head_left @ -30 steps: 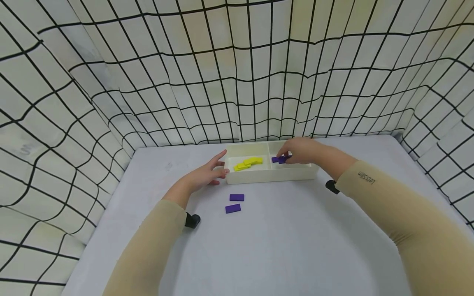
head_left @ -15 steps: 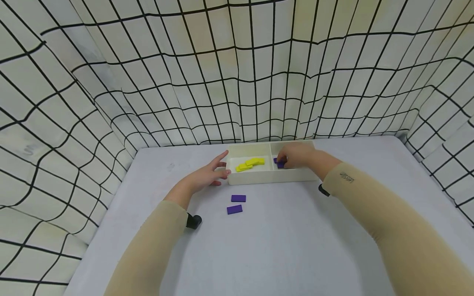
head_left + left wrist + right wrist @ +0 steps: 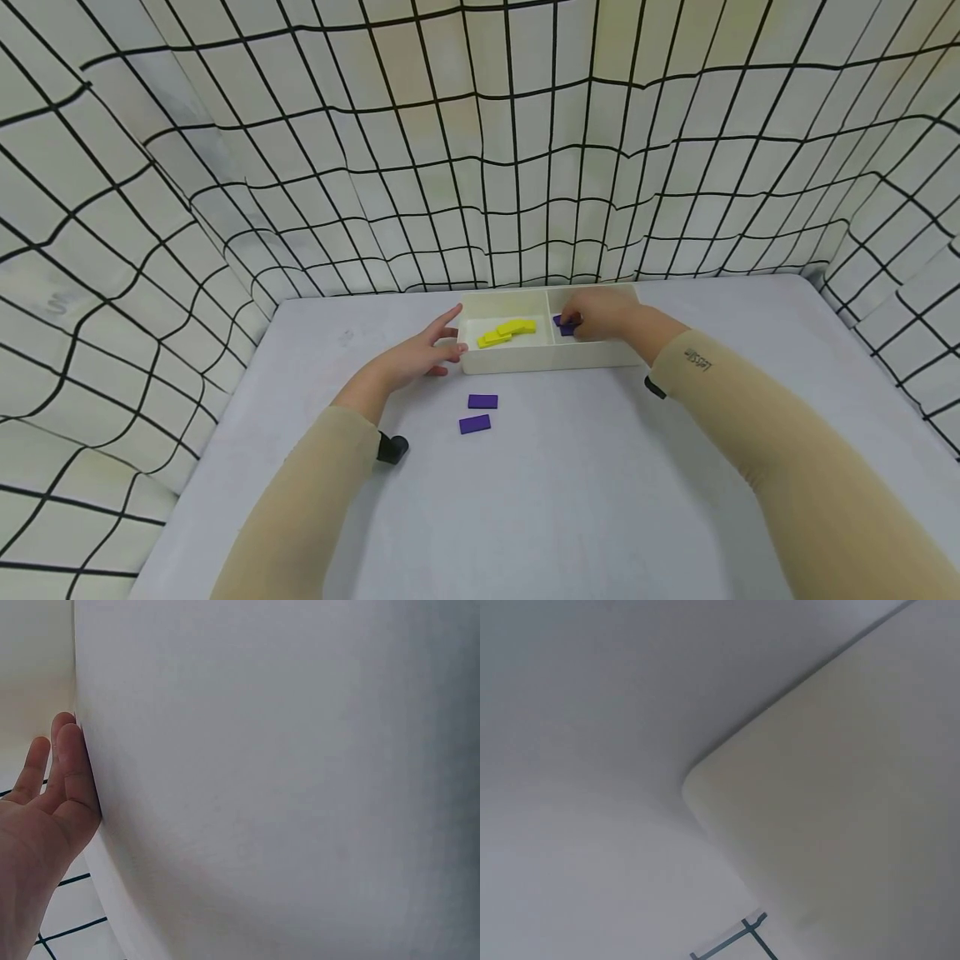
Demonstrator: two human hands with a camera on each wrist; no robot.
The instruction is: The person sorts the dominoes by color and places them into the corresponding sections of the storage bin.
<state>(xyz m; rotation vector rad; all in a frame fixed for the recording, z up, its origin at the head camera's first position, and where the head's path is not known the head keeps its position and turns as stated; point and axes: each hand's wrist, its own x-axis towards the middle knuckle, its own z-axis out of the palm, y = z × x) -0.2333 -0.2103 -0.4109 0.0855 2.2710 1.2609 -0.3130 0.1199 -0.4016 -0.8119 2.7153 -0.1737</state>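
Note:
A white two-compartment box (image 3: 547, 358) stands near the table's back edge. Several yellow blocks (image 3: 516, 327) lie in its left compartment, overlapping one another. My right hand (image 3: 603, 313) reaches into the right compartment, where its curled fingers pinch a small purple block (image 3: 567, 330); another purple piece shows beside it, partly covered by the fingers. With fingers extended, my left hand (image 3: 414, 358) rests against the box's left end; the left wrist view shows those fingers (image 3: 73, 754) too. In the right wrist view only the box's outer corner (image 3: 795, 795) appears, without the hand.
Two purple blocks, one (image 3: 483, 402) behind the other (image 3: 475, 424), lie on the white table (image 3: 570, 500) in front of the box. A black grid net (image 3: 510, 167) over pale walls closes off the back and both sides.
My right hand has lowered the purple block into the right compartment and shifted slightly left. Over the last half second it has barely moved. My left hand stays at the box's end.

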